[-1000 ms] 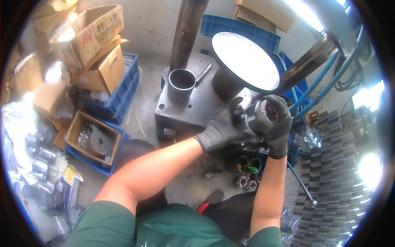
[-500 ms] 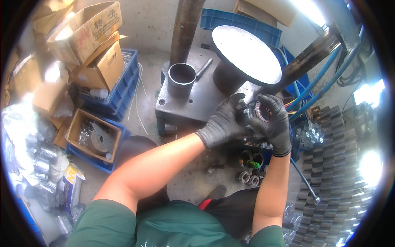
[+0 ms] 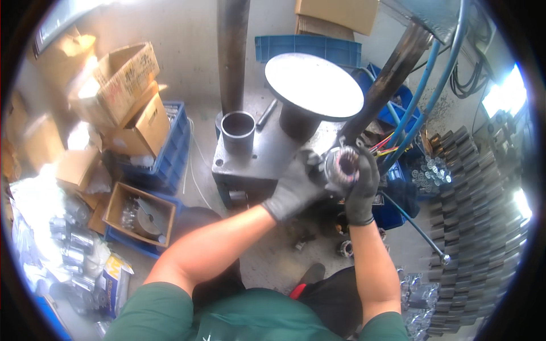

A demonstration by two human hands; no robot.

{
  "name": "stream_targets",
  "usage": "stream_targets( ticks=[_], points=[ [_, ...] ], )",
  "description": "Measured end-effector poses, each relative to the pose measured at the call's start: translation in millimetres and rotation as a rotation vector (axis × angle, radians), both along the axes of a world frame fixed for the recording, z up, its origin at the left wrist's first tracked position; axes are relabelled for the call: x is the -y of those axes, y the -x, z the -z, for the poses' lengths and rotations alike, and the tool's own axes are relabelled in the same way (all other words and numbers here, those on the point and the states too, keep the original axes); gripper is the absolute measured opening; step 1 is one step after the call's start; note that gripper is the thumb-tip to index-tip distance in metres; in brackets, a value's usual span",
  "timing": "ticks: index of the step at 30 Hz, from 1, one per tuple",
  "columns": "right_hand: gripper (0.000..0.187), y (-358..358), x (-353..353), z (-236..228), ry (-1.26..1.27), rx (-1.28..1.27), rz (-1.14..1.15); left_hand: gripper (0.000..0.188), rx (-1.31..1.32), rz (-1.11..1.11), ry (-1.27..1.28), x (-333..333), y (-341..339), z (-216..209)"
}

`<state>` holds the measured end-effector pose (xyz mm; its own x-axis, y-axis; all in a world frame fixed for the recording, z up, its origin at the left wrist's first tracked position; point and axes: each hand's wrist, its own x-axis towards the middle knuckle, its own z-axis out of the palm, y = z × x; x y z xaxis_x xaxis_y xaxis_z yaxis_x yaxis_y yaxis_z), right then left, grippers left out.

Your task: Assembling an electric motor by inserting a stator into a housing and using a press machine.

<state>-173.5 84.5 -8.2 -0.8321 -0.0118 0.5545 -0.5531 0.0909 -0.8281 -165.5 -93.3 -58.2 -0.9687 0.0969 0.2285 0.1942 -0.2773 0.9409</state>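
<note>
In front of the metal bench, both hands, in dark gloves, hold up a motor stator (image 3: 342,167), a metal ring with windings showing inside its round opening. My right hand (image 3: 363,190) wraps round its right side. My left hand (image 3: 296,187) is closed against its left side, fingers curled; motion blurs the fingertips. The stator's opening is tilted up toward me. Just beyond it stand a round pale disc on a thick stem (image 3: 314,85) and, further left, an upright open steel tube (image 3: 238,132).
The steel bench plate (image 3: 264,162) carries a short metal rod (image 3: 267,113). A thick column (image 3: 232,57) rises behind. Blue hoses (image 3: 424,102) and a ball-ended lever (image 3: 418,230) are at the right, beside stacked metal cylinders (image 3: 472,227). At left are cartons (image 3: 114,85) and blue crates (image 3: 170,153).
My view has shifted, so the bench sits lower and further left. Both hands have moved slightly with the stator, whose round opening now faces me more.
</note>
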Motion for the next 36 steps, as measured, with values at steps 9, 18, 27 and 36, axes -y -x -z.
stream_targets(
  ticks=[9,18,27,36],
  points=[
    [0.066,-59.3,-7.3,-80.4,0.117,-0.49,-0.022,0.112,-0.613,-0.382,0.099,7.1,-43.0,-88.6],
    [0.037,-36.1,-33.1,-50.8,0.463,-0.063,-0.178,0.082,-0.334,-0.47,0.098,38.6,70.3,-216.0],
    [0.031,-40.6,-29.8,-55.5,0.456,-0.045,-0.204,0.062,-0.13,-0.441,0.296,83.8,147.3,-203.0],
    [0.031,-44.2,-52.6,-69.9,0.412,0.008,-0.173,0.088,-0.265,-0.627,0.407,77.7,93.7,-169.9]
  ],
)
